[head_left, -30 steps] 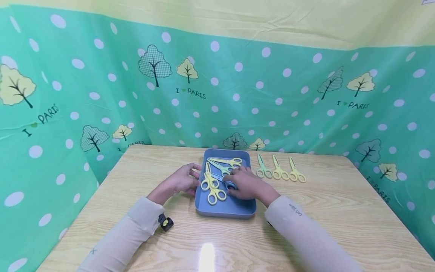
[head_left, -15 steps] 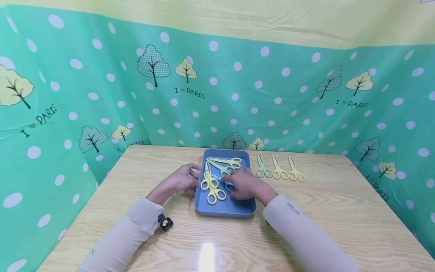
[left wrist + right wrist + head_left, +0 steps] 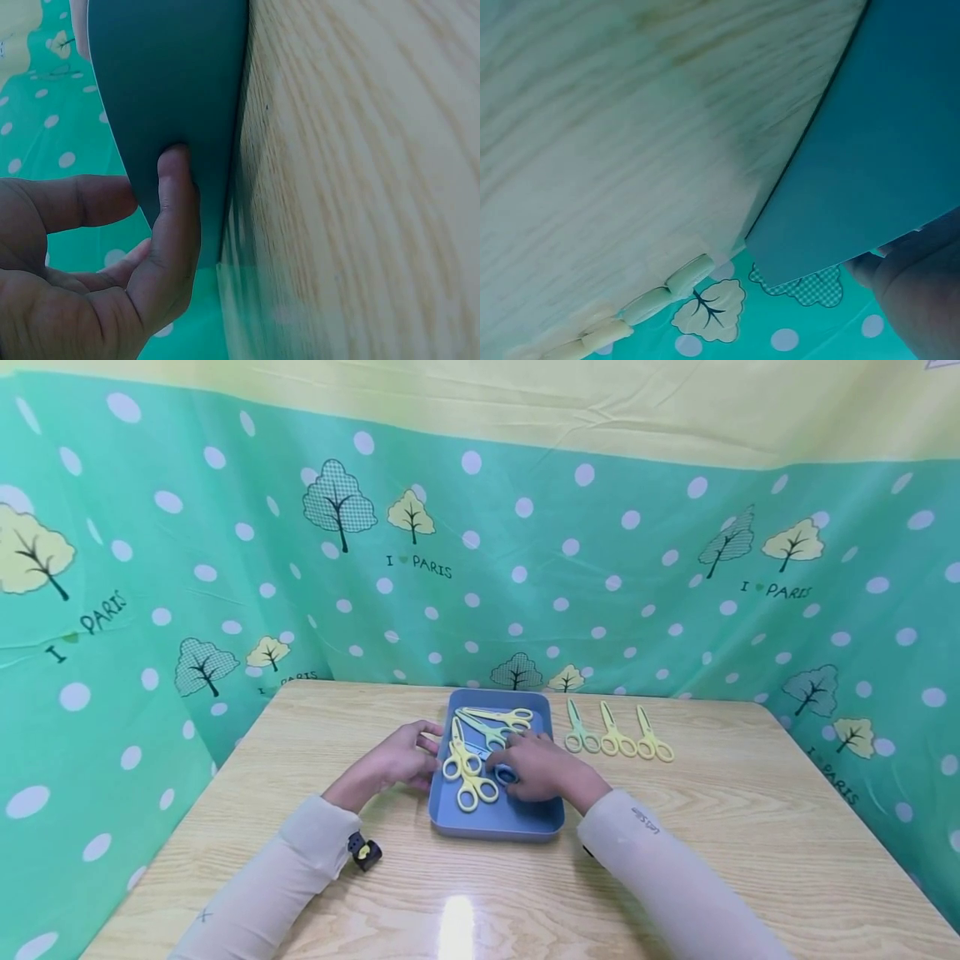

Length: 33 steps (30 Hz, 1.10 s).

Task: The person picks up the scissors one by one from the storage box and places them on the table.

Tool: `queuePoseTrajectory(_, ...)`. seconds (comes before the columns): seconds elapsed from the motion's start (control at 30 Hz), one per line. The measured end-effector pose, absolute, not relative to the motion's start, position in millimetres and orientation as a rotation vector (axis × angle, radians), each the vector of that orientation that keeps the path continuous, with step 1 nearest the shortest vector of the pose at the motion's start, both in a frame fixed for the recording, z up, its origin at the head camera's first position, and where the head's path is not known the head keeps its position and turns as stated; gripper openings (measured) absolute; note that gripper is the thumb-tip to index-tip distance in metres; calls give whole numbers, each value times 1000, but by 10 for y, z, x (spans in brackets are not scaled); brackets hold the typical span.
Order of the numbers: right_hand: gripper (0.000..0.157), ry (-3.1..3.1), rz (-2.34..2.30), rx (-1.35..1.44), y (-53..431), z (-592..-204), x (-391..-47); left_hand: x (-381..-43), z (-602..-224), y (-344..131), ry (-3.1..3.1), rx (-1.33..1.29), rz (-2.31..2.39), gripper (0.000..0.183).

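Observation:
A blue-grey tray holds several scissors. My left hand holds the tray's left wall at its rim; in the left wrist view the thumb lies against the outer wall. Inside the tray my right hand pinches blue scissors near the finger loops, part of them hidden under the hand. Close by lie green scissors, yellow scissors and two more overlapping yellow pairs. In the right wrist view the tray wall hides the right fingertips.
Right of the tray, green scissors and two yellow pairs lie in a row on the wooden table, blades pointing away. A patterned green curtain stands behind the table and along its sides.
My right hand and the loops of the blue scissors have shifted slightly to the left. My left hand stays at the tray's left wall, and the row on the table is unchanged.

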State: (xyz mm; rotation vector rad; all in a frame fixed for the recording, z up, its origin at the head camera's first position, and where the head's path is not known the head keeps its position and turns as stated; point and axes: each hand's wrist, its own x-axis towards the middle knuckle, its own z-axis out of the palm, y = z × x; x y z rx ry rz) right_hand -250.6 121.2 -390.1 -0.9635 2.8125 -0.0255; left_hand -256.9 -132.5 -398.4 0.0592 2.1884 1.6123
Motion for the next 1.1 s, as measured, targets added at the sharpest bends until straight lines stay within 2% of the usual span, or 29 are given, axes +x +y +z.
queuePoseTrajectory(1.1, 35, 2922, 123, -1042, 1267, -3725, -2343, -2579, -4007, -1324, 2171, 71, 1638, 62)
